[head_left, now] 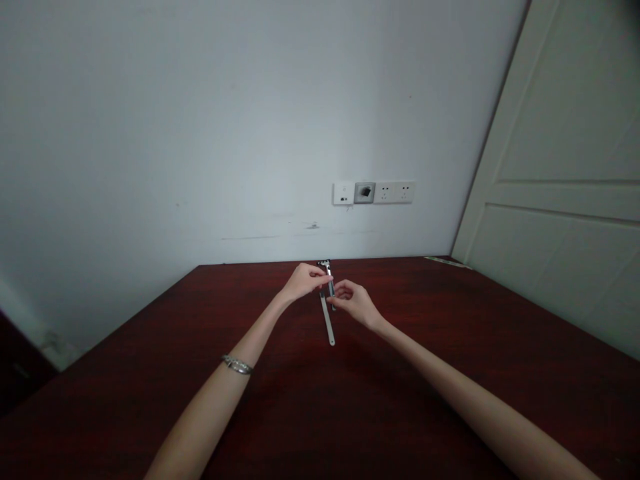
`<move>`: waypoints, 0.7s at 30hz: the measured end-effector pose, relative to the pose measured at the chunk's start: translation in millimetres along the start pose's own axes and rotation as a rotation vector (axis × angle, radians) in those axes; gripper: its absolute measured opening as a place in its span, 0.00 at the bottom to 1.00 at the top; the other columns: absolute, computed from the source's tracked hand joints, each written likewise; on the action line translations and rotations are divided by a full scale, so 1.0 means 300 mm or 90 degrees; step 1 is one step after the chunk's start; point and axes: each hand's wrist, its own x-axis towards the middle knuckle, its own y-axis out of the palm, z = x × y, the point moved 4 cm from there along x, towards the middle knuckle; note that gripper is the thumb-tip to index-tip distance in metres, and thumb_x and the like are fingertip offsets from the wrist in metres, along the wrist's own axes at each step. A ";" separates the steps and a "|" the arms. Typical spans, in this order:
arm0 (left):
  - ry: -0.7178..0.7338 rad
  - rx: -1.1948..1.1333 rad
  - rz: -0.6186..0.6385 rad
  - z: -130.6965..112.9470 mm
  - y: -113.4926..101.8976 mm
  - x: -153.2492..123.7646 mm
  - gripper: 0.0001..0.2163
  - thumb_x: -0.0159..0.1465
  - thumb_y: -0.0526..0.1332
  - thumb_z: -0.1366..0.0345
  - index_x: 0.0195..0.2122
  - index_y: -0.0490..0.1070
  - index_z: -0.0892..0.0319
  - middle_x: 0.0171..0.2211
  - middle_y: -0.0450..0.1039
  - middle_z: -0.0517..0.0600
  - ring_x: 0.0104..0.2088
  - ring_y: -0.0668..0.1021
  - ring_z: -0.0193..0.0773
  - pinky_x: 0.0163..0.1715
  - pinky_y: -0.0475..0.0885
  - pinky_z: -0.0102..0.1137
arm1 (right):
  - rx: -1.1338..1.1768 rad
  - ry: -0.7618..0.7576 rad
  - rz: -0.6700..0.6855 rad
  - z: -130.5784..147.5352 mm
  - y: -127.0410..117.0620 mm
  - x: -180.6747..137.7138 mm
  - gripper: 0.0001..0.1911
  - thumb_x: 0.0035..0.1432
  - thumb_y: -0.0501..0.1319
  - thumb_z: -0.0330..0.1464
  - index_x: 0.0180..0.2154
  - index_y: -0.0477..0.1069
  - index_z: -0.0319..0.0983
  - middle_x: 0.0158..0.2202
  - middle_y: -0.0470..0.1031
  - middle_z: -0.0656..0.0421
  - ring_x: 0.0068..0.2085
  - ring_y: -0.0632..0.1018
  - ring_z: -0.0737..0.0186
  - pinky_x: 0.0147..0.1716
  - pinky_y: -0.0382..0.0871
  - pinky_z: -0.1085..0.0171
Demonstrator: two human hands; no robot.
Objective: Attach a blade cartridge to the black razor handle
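Observation:
Near the far side of the table, a slim silver metal tool (331, 288) with a dark, wider head points toward the wall; its exact kind is too small to make out. My left hand (304, 281) pinches its upper part between thumb and fingers. From the right, my right hand (356, 303) closes its thumb and fingertips at the tool's lower end. Just below the hands lies a narrow, flat metal strip (327, 323) with a rounded end and a small hole, like a steel ruler. Its upper end is partly hidden by my left hand and the tool.
The dark red wooden table (280, 413) meets a white wall (240, 133) at its back edge. Sockets (395, 193) and a grey wall plate (365, 193) sit above it. A pale panelled door (565, 193) stands at the right. A thin pale strip (447, 262) lies at the back right.

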 end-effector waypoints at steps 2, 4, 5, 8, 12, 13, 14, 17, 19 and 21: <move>-0.004 -0.010 0.004 -0.001 0.001 -0.002 0.14 0.54 0.62 0.57 0.25 0.74 0.66 0.17 0.66 0.46 0.17 0.63 0.26 0.19 0.56 0.24 | -0.028 -0.012 -0.002 0.000 -0.001 -0.002 0.14 0.43 0.67 0.36 0.32 0.68 0.37 0.27 0.72 0.60 0.28 0.74 0.66 0.29 0.69 0.65; -0.015 -0.020 0.010 0.001 0.001 -0.003 0.14 0.54 0.61 0.57 0.25 0.73 0.66 0.17 0.65 0.45 0.17 0.63 0.26 0.18 0.56 0.24 | -0.037 -0.015 -0.007 0.005 -0.001 -0.004 0.13 0.45 0.66 0.37 0.32 0.68 0.37 0.27 0.72 0.60 0.28 0.74 0.66 0.30 0.69 0.65; -0.021 -0.026 0.012 0.003 0.002 -0.004 0.14 0.54 0.61 0.57 0.25 0.73 0.65 0.17 0.65 0.45 0.17 0.63 0.26 0.18 0.56 0.24 | -0.031 -0.011 -0.009 0.010 0.000 -0.005 0.13 0.46 0.65 0.37 0.32 0.69 0.37 0.27 0.73 0.60 0.28 0.74 0.66 0.30 0.69 0.65; -0.040 -0.043 0.013 0.009 0.002 -0.005 0.14 0.54 0.61 0.57 0.25 0.73 0.65 0.17 0.64 0.45 0.17 0.62 0.26 0.18 0.54 0.24 | 0.024 0.019 -0.011 0.025 0.007 -0.007 0.13 0.50 0.62 0.40 0.33 0.70 0.36 0.29 0.74 0.58 0.30 0.74 0.66 0.30 0.70 0.64; -0.048 -0.054 0.021 0.006 0.007 -0.007 0.14 0.54 0.61 0.56 0.23 0.72 0.65 0.17 0.64 0.44 0.16 0.60 0.25 0.17 0.52 0.24 | 0.096 0.084 -0.012 0.027 0.014 -0.005 0.17 0.48 0.63 0.42 0.34 0.71 0.35 0.30 0.75 0.56 0.31 0.76 0.63 0.30 0.70 0.64; -0.048 -0.053 0.026 0.004 0.009 -0.008 0.15 0.54 0.61 0.56 0.23 0.72 0.65 0.16 0.63 0.44 0.16 0.60 0.24 0.17 0.51 0.24 | 0.111 0.096 -0.010 0.024 0.016 -0.004 0.17 0.48 0.63 0.42 0.34 0.71 0.35 0.29 0.76 0.56 0.31 0.76 0.63 0.29 0.69 0.64; -0.047 -0.052 0.031 0.001 0.013 -0.010 0.15 0.54 0.61 0.56 0.22 0.72 0.65 0.16 0.63 0.44 0.16 0.60 0.24 0.17 0.51 0.25 | 0.126 0.105 -0.009 0.021 0.017 -0.003 0.17 0.47 0.64 0.42 0.34 0.72 0.35 0.30 0.76 0.55 0.31 0.76 0.63 0.29 0.69 0.64; -0.045 -0.060 0.045 -0.004 0.022 -0.013 0.16 0.54 0.61 0.54 0.22 0.71 0.65 0.16 0.62 0.44 0.16 0.59 0.24 0.17 0.50 0.25 | 0.157 0.114 -0.009 0.015 0.018 -0.002 0.17 0.46 0.65 0.42 0.34 0.72 0.35 0.30 0.76 0.55 0.31 0.77 0.63 0.29 0.69 0.65; -0.048 -0.074 0.053 -0.002 0.026 -0.015 0.16 0.54 0.61 0.54 0.22 0.72 0.65 0.16 0.61 0.44 0.15 0.58 0.24 0.16 0.49 0.25 | 0.158 0.113 -0.009 0.016 0.017 -0.003 0.18 0.45 0.65 0.42 0.33 0.72 0.36 0.29 0.76 0.55 0.30 0.77 0.63 0.29 0.69 0.64; -0.054 -0.092 0.070 0.005 0.023 -0.017 0.16 0.54 0.61 0.54 0.24 0.72 0.65 0.15 0.61 0.44 0.14 0.58 0.23 0.15 0.48 0.24 | 0.149 0.106 -0.015 0.022 0.015 -0.004 0.17 0.45 0.65 0.42 0.33 0.71 0.36 0.28 0.76 0.56 0.29 0.77 0.63 0.28 0.69 0.65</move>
